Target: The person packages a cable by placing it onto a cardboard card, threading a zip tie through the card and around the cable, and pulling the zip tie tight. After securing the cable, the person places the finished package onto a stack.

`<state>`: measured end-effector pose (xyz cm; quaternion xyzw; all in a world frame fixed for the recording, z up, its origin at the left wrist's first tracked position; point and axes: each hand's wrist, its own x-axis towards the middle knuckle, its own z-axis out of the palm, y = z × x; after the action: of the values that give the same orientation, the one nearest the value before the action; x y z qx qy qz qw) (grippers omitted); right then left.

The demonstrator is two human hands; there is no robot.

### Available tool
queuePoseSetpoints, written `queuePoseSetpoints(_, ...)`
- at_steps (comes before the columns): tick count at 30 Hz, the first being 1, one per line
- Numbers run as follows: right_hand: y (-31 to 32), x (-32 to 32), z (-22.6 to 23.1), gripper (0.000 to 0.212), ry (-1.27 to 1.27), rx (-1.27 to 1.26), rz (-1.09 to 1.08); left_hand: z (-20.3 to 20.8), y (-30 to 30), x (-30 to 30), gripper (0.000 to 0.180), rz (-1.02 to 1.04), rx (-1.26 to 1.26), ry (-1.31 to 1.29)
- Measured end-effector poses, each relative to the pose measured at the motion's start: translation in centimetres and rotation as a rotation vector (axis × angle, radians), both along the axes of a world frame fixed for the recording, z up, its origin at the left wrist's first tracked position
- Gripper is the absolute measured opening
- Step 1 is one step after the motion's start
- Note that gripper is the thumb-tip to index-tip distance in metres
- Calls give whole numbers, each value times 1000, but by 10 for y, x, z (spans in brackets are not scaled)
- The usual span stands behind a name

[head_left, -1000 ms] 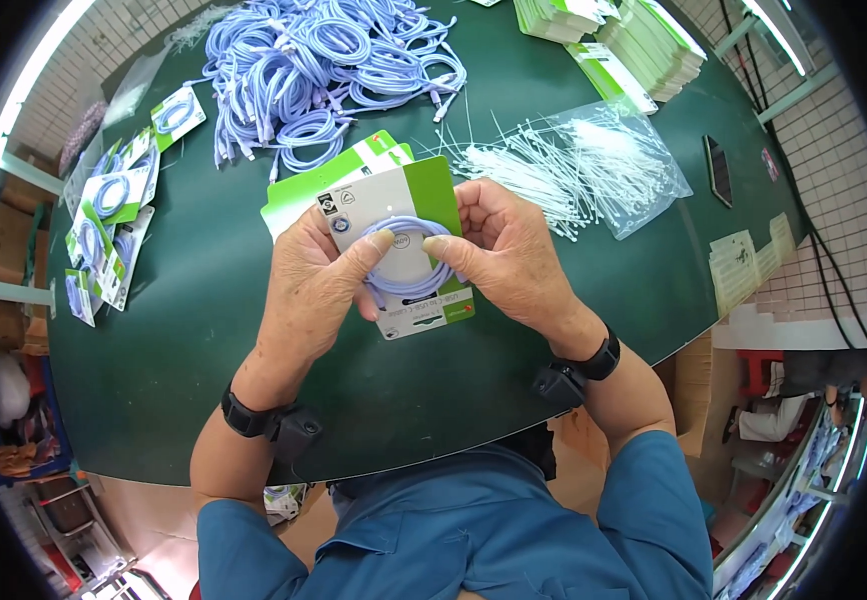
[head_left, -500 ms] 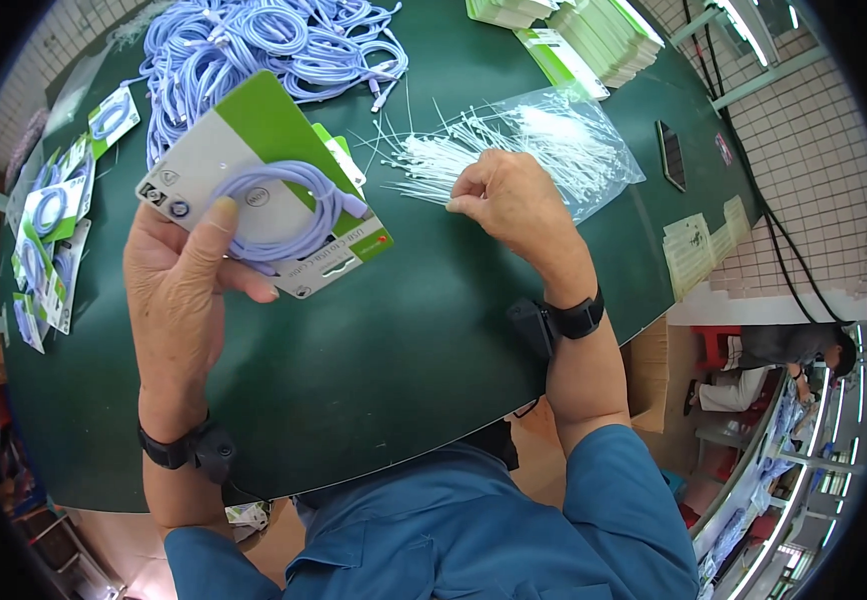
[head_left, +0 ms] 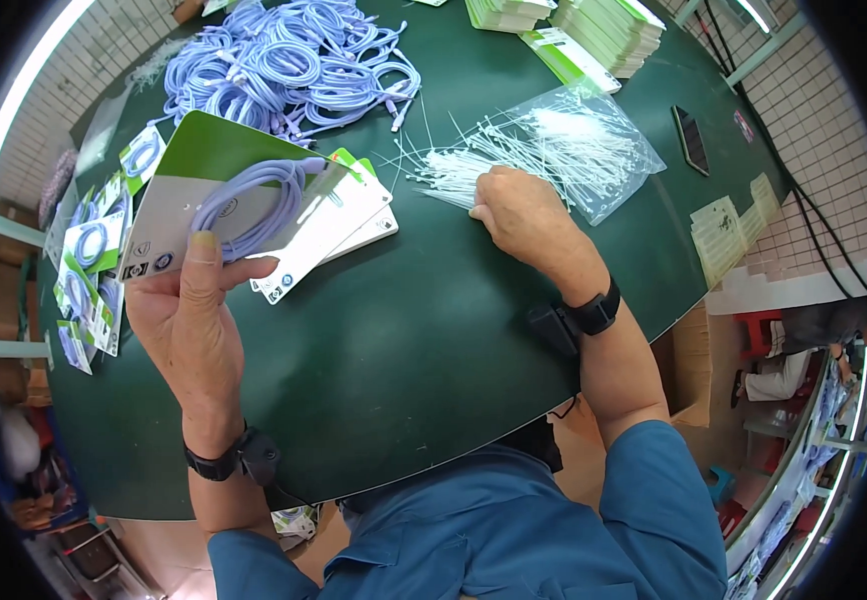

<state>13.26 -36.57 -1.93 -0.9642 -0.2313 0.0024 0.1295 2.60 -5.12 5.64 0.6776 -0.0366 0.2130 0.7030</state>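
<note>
My left hand (head_left: 194, 325) is closed on a green-and-white packaging card (head_left: 159, 215), its thumb pressing a coiled lavender cable (head_left: 226, 193) against the card's face. The card is tilted up off the table. My right hand (head_left: 532, 215) touches the near edge of a heap of thin white cable ties (head_left: 459, 172). Its fingers are curled together, and what lies between them is hidden. The ties spill out of a clear plastic bag (head_left: 636, 165). Below the raised card, more white-and-green cards (head_left: 354, 215) lie on the table.
Loose lavender cables (head_left: 284, 65) are heaped at the far left of the dark green table (head_left: 394, 350). Carded cables (head_left: 89, 245) pile up along the left edge. Stacks of green-edged cards (head_left: 609, 35) stand far right, near a phone (head_left: 691, 140) and yellowish paper strips (head_left: 719, 235).
My left hand has tilted the card and brought it lower, uncovering the white cards behind it. My right hand stays at the cable ties. The whole view has shifted slightly.
</note>
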Motion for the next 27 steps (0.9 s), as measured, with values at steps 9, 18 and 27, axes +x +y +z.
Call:
queuePoseSetpoints(9,1,-1,8,12,-36,126,-38,-10,-7,6,35,219,229,-229)
queuePoseSetpoints(18,-2,1,15,20,21,396,-51,-18,-9,12,28,157,500,-377)
queuePoseSetpoints(27,20,-12,25,15,217,684,0,-23,-10,14,29,126,595,-382)
